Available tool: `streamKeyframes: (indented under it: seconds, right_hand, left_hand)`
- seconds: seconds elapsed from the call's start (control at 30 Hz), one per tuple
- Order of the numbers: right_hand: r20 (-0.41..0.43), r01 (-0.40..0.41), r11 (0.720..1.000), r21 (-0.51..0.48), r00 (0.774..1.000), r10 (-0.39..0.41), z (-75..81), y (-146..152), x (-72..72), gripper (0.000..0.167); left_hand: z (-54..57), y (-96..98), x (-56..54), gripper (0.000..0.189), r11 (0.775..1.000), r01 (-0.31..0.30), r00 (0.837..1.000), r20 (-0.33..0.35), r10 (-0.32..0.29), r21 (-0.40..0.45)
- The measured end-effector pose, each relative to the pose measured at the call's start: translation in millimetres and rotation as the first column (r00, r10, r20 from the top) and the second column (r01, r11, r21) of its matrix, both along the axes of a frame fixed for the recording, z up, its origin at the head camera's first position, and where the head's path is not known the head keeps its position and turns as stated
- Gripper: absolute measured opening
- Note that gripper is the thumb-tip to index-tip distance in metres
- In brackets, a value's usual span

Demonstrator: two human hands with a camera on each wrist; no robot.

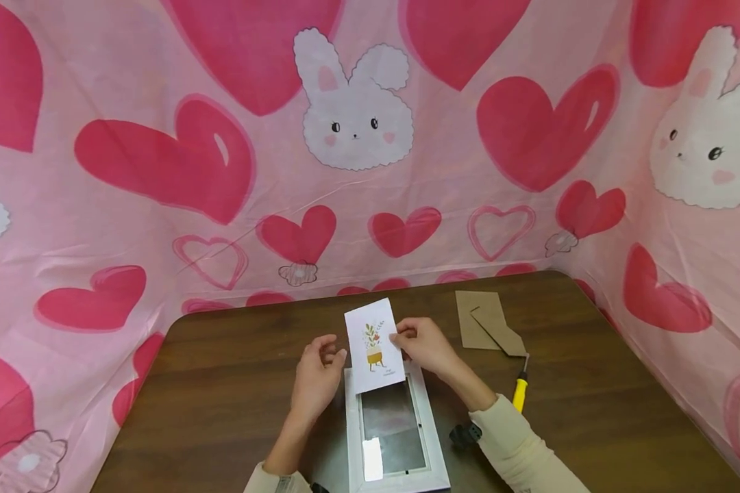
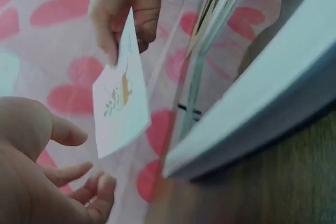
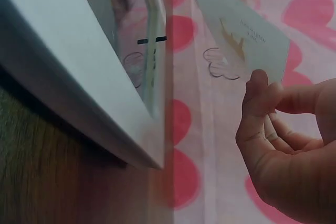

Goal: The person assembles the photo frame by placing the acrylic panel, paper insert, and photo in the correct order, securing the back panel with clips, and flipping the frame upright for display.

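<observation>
My right hand (image 1: 428, 346) pinches the right edge of a white card (image 1: 359, 342) printed with a potted plant on legs. The card is tilted above the far end of a white picture frame (image 1: 434, 452), which lies on the table with its glass (image 1: 391, 418) showing. In the right wrist view the thumb and forefinger (image 3: 260, 90) meet on the card's edge. Left of the card, my left hand (image 1: 319, 373) has loosely bent fingers and holds nothing. A gap separates it from the card (image 2: 123, 124) in the left wrist view.
At the back right lies a brown backing board (image 1: 469, 301) with its stand leg (image 1: 499, 332) on top. Beside it is a screwdriver with a yellow handle (image 1: 520, 394). Heart-and-rabbit cloth (image 1: 358, 192) hangs behind the brown table (image 1: 234, 383).
</observation>
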State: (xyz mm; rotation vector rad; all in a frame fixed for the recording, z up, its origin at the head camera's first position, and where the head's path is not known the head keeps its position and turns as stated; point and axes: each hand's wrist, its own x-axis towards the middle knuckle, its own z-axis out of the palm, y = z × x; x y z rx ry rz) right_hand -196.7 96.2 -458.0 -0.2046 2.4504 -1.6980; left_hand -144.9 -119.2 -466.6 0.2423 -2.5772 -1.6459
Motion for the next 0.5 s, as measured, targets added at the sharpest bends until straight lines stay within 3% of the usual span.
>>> streamKeyframes:
  seconds: [0.1, 0.27, 0.4, 0.5]
  right_hand:
    - [-0.045, -0.005, 1.0, -0.01, 0.999, 0.004, 6.2, 1, 8.5, 0.012]
    - [-0.131, -0.043, 0.999, -0.021, 0.991, 0.04, 19.3, 0, 28.3, 0.012]
    - [-0.234, -0.062, 0.998, 0.002, 0.97, 0.061, 27.9, -1, 41.9, 0.012]
    - [-0.307, -0.089, 0.995, 0.054, 0.946, 0.101, 27.9, -5, 47.4, 0.01]
  left_hand:
    - [9.8, 9.3, 9.6, 0.033, 0.998, 0.035, 0.998, -0.049, -0.037, -0.055]
    - [23.8, 22.5, 25.0, 0.04, 0.988, 0.147, 0.988, -0.047, -0.149, -0.04]
    - [29.9, 27.6, 29.8, 0.047, 0.97, 0.235, 0.972, -0.027, -0.234, 0.061]
    - [30.0, 30.8, 28.8, 0.053, 0.925, 0.306, 0.951, -0.028, -0.308, 0.226]
